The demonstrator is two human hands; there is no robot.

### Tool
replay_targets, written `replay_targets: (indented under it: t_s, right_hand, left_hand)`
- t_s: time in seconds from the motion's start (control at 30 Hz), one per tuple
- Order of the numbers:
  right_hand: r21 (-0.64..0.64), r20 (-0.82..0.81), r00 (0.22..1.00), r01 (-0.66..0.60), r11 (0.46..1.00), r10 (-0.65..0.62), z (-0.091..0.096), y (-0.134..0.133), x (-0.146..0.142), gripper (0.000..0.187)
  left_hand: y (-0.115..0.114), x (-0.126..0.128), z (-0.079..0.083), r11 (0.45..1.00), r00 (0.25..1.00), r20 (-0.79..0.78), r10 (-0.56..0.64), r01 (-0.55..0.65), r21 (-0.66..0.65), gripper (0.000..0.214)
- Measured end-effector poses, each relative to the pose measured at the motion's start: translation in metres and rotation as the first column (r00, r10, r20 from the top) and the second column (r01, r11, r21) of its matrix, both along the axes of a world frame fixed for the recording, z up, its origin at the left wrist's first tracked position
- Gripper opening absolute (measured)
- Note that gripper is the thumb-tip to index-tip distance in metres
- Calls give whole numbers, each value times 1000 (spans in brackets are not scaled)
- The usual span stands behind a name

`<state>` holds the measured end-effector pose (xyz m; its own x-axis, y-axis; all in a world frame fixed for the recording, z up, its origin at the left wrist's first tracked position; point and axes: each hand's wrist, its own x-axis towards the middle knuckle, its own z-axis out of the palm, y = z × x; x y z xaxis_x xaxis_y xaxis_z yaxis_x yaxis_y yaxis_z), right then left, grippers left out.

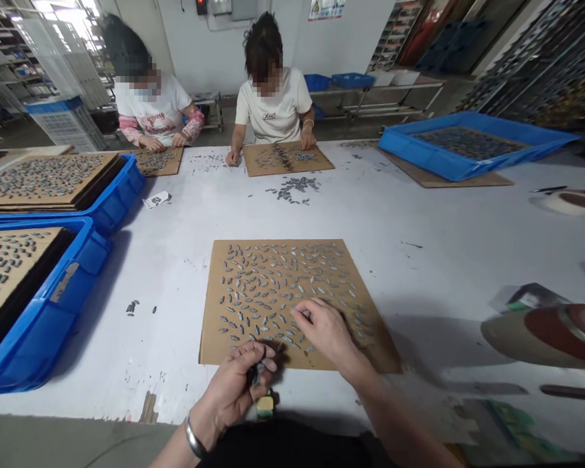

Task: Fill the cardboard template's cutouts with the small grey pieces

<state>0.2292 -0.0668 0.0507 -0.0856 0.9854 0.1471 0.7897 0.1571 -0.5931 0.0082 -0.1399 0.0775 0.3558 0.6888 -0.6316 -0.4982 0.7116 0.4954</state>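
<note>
A brown cardboard sheet [370, 325] lies on the white table in front of me, covered with several small grey metal pieces [273, 286] set in rows. My right hand [324, 331] rests on the sheet's near edge, fingers pinched together on one of the pieces. My left hand [236, 387], with a metal bracelet on the wrist, hovers at the sheet's near left edge, curled round a few small grey pieces. A small yellow-green object [265, 406] sits just below that hand.
Blue crates [39, 325] holding loaded cardboard sheets stand at the left, another blue tray [433, 156] at the far right. Two people sit across the table at their own sheets [285, 158]. Loose pieces [295, 188] lie mid-table. Tape rolls [572, 201] sit at the right.
</note>
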Motion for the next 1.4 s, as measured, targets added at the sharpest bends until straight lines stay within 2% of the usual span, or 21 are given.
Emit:
replay_targets:
  t_s: [0.2,0.5,0.63,0.73,0.83,0.9,0.97,1.07,1.17,1.3,1.4]
  right_hand:
    - [-160,194,981,36,987,-4,3,10,-12,24]
    - [-225,420,907,72,972,30,12,17,-22,23]
    - [-136,368,930,54,989,0,18,12,-16,23]
    - [-9,213,977,9,1000,-6,29,-6,-13,25]
    - [30,60,978,-200,979,198,44,-34,-24,23]
    - [22,49,932,-361,932,359,51,-52,-37,15]
    - [13,96,897,-434,901,431,53,-63,-49,12]
    - [-24,152,873,-465,885,463,51,-68,-57,7]
    - [-64,165,865,-471,880,475,50,-66,-57,10]
    - [-70,185,872,-447,892,452,58,-66,-56,7]
    - [-42,129,901,-412,910,413,62,-65,-55,6]
  left_hand:
    - [0,-1,-3,1000,1000,0,25,-25,-14,42]
    - [3,-3,-10,999,1000,-2,22,-22,-26,43]
    - [5,-5,-8,999,1000,7,27,-27,-35,41]
    - [4,-4,-5,998,999,8,31,-31,-46,40]
    - [3,2,-4,1000,1000,16,12,-12,-9,46]
    - [1,6,-4,1000,1000,22,13,-13,-3,44]
    - [0,9,-3,998,999,23,45,-44,-34,38]
    - [0,10,0,993,997,21,78,-76,-91,31]
    - [-1,10,4,990,998,10,57,-55,-131,30]
    - [-1,13,8,985,998,-18,53,-55,-161,27]
    - [2,12,8,986,997,-41,69,-74,-152,20]
